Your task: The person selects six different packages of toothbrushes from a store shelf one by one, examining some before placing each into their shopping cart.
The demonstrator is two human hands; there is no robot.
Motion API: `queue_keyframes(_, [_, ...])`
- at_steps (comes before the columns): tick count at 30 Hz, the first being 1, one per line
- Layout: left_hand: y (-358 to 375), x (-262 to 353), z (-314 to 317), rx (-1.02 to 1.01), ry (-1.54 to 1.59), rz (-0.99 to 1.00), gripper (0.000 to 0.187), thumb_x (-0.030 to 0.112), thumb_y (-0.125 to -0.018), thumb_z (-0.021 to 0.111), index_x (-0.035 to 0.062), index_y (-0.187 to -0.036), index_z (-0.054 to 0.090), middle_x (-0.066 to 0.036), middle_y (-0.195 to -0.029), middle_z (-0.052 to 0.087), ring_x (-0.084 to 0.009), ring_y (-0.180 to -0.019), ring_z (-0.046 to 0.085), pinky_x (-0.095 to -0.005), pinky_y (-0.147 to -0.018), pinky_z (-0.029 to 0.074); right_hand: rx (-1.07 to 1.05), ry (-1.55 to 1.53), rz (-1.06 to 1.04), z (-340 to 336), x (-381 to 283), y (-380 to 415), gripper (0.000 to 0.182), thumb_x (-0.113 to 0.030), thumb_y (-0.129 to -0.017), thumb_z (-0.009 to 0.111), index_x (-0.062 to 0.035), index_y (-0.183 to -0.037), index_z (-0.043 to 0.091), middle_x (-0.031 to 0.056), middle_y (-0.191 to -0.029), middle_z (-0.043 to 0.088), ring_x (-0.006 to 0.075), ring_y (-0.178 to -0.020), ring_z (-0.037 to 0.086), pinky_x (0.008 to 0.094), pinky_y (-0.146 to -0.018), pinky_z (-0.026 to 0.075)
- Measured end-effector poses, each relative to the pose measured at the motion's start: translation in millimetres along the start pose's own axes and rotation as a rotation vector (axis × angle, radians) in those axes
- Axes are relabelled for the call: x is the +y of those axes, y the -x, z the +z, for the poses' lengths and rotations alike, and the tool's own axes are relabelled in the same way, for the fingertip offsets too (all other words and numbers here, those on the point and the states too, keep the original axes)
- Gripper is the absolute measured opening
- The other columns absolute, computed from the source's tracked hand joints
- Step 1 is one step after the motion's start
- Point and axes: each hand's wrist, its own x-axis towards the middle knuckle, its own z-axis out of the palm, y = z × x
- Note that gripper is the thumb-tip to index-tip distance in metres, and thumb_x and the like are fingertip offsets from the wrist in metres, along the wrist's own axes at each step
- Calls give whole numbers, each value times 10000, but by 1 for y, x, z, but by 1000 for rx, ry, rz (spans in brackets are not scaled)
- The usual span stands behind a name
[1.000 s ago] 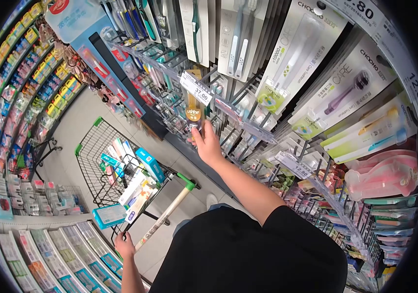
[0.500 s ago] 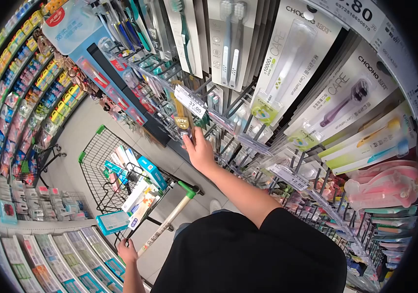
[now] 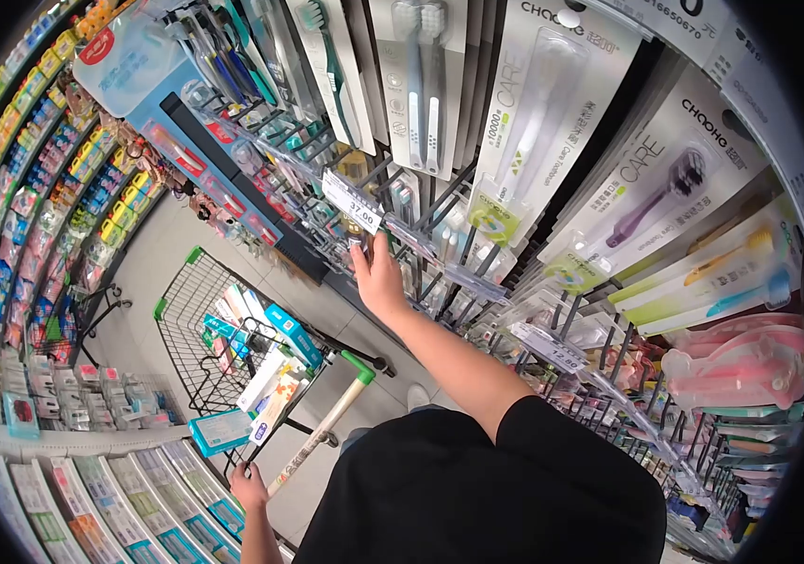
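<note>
My right hand (image 3: 381, 282) reaches into the toothbrush rack, fingers closed on the lower end of a narrow gold-and-dark package (image 3: 355, 230). Most of that package is hidden behind a price tag (image 3: 351, 201) reading 37.00. Lower left, my left hand (image 3: 249, 486) is closed on the shopping cart (image 3: 186, 320), at the rear rim beside the left end of its handle. Inside the cart lie several boxes, among them a teal box (image 3: 292, 336) and a white box (image 3: 275, 404). Another teal box (image 3: 220, 430) sits at the cart's near left corner.
Carded toothbrushes (image 3: 538, 132) hang on hooks along the right. Pink packages (image 3: 740, 362) hang farther right. Curved shelves of packaged goods (image 3: 35, 216) line the left, with boxed goods (image 3: 129, 498) below. A second cart (image 3: 92, 315) stands at the far left on the tiled floor.
My right hand has moved slightly up and left, pushing the package deeper behind the price tag, so less of it shows. My left hand stays on the cart.
</note>
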Motion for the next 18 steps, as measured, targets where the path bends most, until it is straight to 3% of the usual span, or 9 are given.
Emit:
queue_keyframes(2, [1,-1,1,3,-5,-3,351,381,-986,658,91,-1152,764,-165,-1210,723,-360,-1217,644,-487,-1060,479,9,65,28,-2,1,-6,364,-290,-1068,629,4,-1275,576,280,-1080,722,494,-995,690,540,-821,537])
queue_keyframes(3, [1,1,1,6,-9,1,353,385,-988,656,92,-1153,762,-167,-1214,723,-361,-1220,643,-487,-1060,479,62,175,-105,3,23,-12,317,-305,-1084,625,-40,-1194,490,143,-828,724,264,-656,731,422,-581,534])
queue_keyframes(6, [5,12,-3,18,-23,-8,361,399,-989,655,96,-1155,758,-170,-1224,721,-370,-1218,643,-494,-1057,479,53,208,-81,3,29,-17,349,-319,-1079,633,-16,-1218,534,152,-870,738,264,-684,748,409,-592,555])
queue_keyframes(8, [-1,4,-2,-56,-69,-13,444,443,-997,642,80,-1229,744,-183,-1294,701,-382,-1232,640,-503,-1072,478,58,245,-58,7,53,-19,442,-386,-1076,627,24,-1230,561,197,-989,761,274,-767,785,405,-627,595])
queue_keyframes(10, [-5,-11,11,-18,-106,7,510,482,-995,634,60,-1263,734,-217,-1276,702,-400,-1231,637,-505,-1077,483,-95,333,228,-12,0,-5,454,-392,-1061,609,40,-1198,632,319,-1089,716,518,-1043,678,561,-903,528])
queue_keyframes(12, [-3,-5,7,-32,-131,27,533,489,-996,627,42,-1270,725,-238,-1251,703,-425,-1196,648,-510,-1068,490,-215,563,42,-26,0,8,487,-417,-1064,583,41,-1225,626,307,-1074,729,509,-1029,695,565,-886,537])
queue_keyframes(14, [-3,-3,6,-49,-103,-4,526,485,-1001,611,55,-1283,719,-227,-1263,702,-418,-1208,645,-506,-1077,480,-171,662,-163,-32,3,22,424,-352,-1056,606,25,-1249,627,284,-1091,733,493,-1004,703,555,-873,542])
queue_keyframes(18, [3,14,-4,-67,-63,-67,450,450,-985,630,117,-1270,732,-138,-1324,700,-327,-1309,602,-492,-1118,432,-181,578,-385,-36,-19,45,261,-187,-1029,659,-25,-1234,649,185,-1012,722,390,-851,711,471,-769,563])
